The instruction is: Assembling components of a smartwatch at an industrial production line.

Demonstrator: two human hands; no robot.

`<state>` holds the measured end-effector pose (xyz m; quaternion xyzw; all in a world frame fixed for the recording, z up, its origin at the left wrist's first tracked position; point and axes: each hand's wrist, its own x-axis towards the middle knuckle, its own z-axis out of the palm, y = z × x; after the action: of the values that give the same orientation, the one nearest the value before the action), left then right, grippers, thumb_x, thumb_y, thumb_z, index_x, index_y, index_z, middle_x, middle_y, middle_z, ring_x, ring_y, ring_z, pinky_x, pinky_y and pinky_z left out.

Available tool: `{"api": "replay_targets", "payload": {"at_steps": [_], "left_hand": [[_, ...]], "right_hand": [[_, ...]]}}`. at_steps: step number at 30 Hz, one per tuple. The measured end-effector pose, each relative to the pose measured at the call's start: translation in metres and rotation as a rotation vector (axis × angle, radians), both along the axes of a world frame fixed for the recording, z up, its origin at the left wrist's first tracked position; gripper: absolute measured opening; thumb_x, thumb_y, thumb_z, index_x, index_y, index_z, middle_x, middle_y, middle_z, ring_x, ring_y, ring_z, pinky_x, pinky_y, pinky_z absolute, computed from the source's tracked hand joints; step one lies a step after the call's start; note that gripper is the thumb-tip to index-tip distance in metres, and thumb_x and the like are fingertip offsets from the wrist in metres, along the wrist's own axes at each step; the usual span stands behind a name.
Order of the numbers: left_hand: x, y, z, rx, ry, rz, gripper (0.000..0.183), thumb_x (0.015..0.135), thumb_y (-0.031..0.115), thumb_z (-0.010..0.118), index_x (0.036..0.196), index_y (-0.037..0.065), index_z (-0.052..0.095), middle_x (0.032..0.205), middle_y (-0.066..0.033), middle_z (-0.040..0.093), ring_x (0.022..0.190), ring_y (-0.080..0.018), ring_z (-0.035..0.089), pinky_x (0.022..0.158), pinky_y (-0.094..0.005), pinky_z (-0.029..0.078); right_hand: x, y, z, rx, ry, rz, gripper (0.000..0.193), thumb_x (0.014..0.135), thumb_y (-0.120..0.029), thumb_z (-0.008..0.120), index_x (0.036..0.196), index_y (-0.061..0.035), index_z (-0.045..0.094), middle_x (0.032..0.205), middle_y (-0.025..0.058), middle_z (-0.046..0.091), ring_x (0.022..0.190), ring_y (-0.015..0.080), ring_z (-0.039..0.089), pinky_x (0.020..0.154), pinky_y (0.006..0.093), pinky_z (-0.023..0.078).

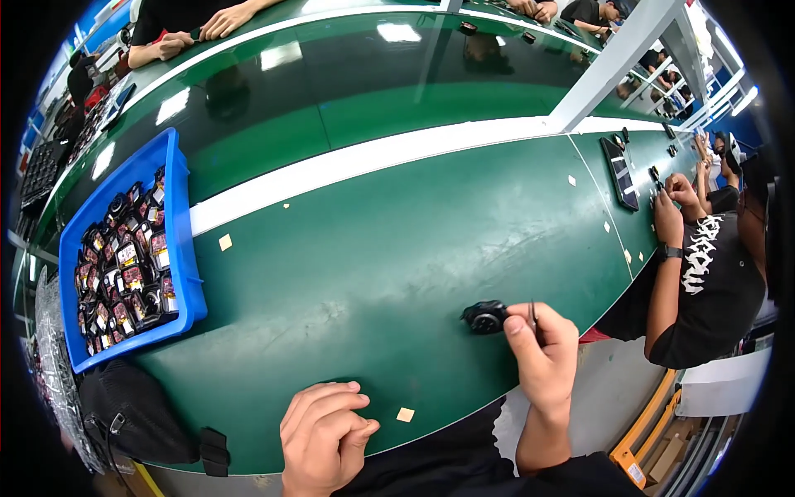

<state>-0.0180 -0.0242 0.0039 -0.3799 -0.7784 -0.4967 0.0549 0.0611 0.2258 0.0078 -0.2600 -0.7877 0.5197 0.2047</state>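
Observation:
Over the near part of the green table, my right hand (542,352) is closed on a small black electronic device (484,317) with a round, lens-like part facing me. A thin, dark pointed tool (532,313), perhaps tweezers, also stands up between its fingers. Lower down at the table's near edge is my left hand (323,435), its fingers curled in and the thumb close against the index finger. I see nothing in it. Beside it on the tabletop lies a small cream square (405,414).
At the left stands a blue bin (195,282) full of small black devices with exposed circuitry. A black pouch (132,414) lies in front of it. Small paper scraps (225,242) dot the table. On the right, a person (704,265) works near a black tray (619,174); a grey post (613,66) rises behind.

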Motion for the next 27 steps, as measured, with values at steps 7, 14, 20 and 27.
{"api": "replay_targets", "payload": {"at_steps": [7,14,20,27], "left_hand": [[0.0,0.007,-0.02,0.028,-0.007,0.015,0.025,0.086,0.015,0.078,0.084,0.005,0.055,0.088,-0.0102,0.071,0.085,-0.031,0.071,0.075,-0.0379,0.057],[0.002,0.004,-0.021,0.034,-0.012,0.037,0.019,0.084,0.012,0.078,0.088,0.006,0.06,0.091,-0.0079,0.07,0.088,-0.0293,0.071,0.075,-0.0382,0.056],[0.001,0.003,-0.022,0.035,-0.01,0.047,0.02,0.084,0.011,0.077,0.093,0.004,0.061,0.095,-0.0102,0.071,0.087,-0.0295,0.071,0.075,-0.038,0.056],[-0.003,0.005,-0.02,0.026,0.02,0.107,0.041,0.085,0.019,0.079,0.115,-0.002,0.061,0.099,-0.0176,0.072,0.088,-0.0329,0.071,0.078,-0.0386,0.057]], "right_hand": [[-0.007,-0.041,0.001,-0.405,0.07,0.259,0.017,0.097,-0.005,0.065,0.107,0.0067,0.07,0.068,-0.0075,0.057,0.059,-0.0012,0.04,0.05,0.0188,0.029],[-0.018,-0.053,0.002,-0.556,0.066,0.284,0.016,0.096,-0.002,0.064,0.109,0.0071,0.07,0.075,-0.0038,0.064,0.063,-0.0013,0.046,0.052,0.0169,0.034],[-0.017,-0.051,0.001,-0.525,0.065,0.286,0.017,0.095,-0.001,0.066,0.11,0.0075,0.07,0.077,-0.0021,0.067,0.064,-0.0011,0.048,0.053,0.0162,0.036],[-0.018,-0.05,0.0,-0.42,0.113,0.452,0.023,0.092,-0.006,0.072,0.111,0.0049,0.071,0.083,0.0099,0.075,0.071,0.0104,0.071,0.06,0.0216,0.054]]}}
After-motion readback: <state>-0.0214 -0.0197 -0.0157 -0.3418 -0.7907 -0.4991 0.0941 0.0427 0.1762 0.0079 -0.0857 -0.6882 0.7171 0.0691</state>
